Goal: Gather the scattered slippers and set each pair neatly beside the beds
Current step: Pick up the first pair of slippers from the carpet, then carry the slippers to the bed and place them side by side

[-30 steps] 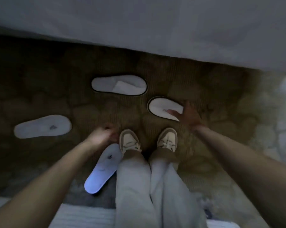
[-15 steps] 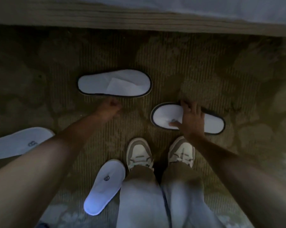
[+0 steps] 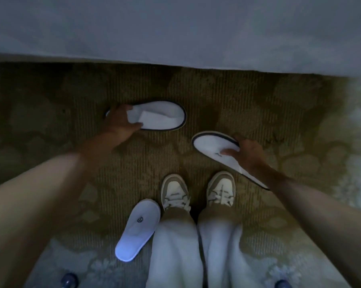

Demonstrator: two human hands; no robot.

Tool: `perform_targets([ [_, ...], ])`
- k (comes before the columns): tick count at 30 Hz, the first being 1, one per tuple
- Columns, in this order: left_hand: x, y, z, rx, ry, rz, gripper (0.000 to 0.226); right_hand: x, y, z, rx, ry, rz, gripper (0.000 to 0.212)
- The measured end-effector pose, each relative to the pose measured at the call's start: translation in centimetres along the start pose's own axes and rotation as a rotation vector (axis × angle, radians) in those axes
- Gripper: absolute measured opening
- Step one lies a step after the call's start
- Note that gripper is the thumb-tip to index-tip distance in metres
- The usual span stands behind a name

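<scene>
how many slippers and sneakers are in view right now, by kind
dark-trimmed white slippers: 2, one under the left hand at, one under the right hand at
plain white slipper with logo: 1
sneakers, worn: 2
total: 5

Left grip (image 3: pixel 121 123) and right grip (image 3: pixel 246 152) each clasping a white slipper (image 3: pixel 163 116).
</scene>
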State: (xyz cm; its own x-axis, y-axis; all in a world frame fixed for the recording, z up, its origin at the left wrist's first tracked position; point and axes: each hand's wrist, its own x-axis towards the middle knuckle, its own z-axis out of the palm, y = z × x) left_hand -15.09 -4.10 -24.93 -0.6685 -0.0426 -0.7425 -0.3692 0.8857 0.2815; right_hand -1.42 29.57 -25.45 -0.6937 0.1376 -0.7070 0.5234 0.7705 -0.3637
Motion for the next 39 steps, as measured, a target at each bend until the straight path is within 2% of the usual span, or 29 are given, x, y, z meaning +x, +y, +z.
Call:
perform_targets([
  [5, 1.7, 2.5, 0.0, 0.067, 0.037, 0.089, 0.079, -1.7, -1.0, -2.3, 0.111, 0.022, 0.044, 0.044],
  [8, 3.8, 3.2, 1.2, 0.255, 0.021, 0.192, 0.089, -1.8, -0.9, -1.8, 0.111, 0.026, 0.023, 0.036],
  [11, 6.7, 1.9, 3.8, 0.338, 0.055, 0.237, 0.102, -0.8, 0.1, 0.0, 0.111, 0.034, 0.041, 0.039],
  [15, 6.8, -0.6, 8.1, 0.311, 0.164, 0.152, 0.097, 0.0, 1.3, 1.7, 0.189, 0.05, 0.079, 0.045],
  [18, 4.1, -1.4, 8.5, 0.35, 0.259, -0.012, 0.103, -0.8, 1.5, 1.8, 0.261, 0.081, 0.078, 0.044],
  [19, 2.9, -1.5, 8.2, 0.368, 0.256, -0.029, 0.098, -1.3, 1.3, 1.4, 0.279, 0.086, 0.085, 0.042],
  [22, -2.2, -0.8, 7.0, 0.234, 0.131, 0.035, 0.078, -3.8, -0.4, -0.8, 0.331, 0.046, 0.104, 0.042],
  [24, -6.3, 1.0, 5.1, -0.012, 0.023, 0.03, 0.072, -6.6, -2.1, -3.7, 0.425, 0.01, 0.146, 0.04],
  [26, -11.4, 3.4, 2.2, -0.3, -0.06, -0.05, 0.057, -10.6, -3.7, -7.0, 0.567, 0.003, 0.206, 0.04],
  [29, -21.1, 8.5, -3.7, -0.584, -0.157, -0.108, 0.043, -18.6, -5.8, -13.6, 0.674, 0.116, 0.278, 0.04],
  [33, -35.7, 16.2, -13.8, -0.64, -0.123, 0.054, 0.044, -32.3, -9.7, -25.3, 0.782, 0.209, 0.335, 0.045],
  [36, -45.5, 22.4, -20.6, -0.711, -0.178, 0.194, 0.045, -41.0, -11.0, -33.1, 0.793, 0.282, 0.263, 0.072],
  [37, -47.8, 24.1, -22.0, -0.722, -0.193, 0.233, 0.043, -43.6, -11.1, -35.3, 0.812, 0.314, 0.237, 0.073],
  [39, -51.7, 26.9, -23.8, -0.706, -0.203, 0.298, 0.037, -48.4, -11.3, -38.8, 0.863, 0.392, 0.221, 0.055],
])
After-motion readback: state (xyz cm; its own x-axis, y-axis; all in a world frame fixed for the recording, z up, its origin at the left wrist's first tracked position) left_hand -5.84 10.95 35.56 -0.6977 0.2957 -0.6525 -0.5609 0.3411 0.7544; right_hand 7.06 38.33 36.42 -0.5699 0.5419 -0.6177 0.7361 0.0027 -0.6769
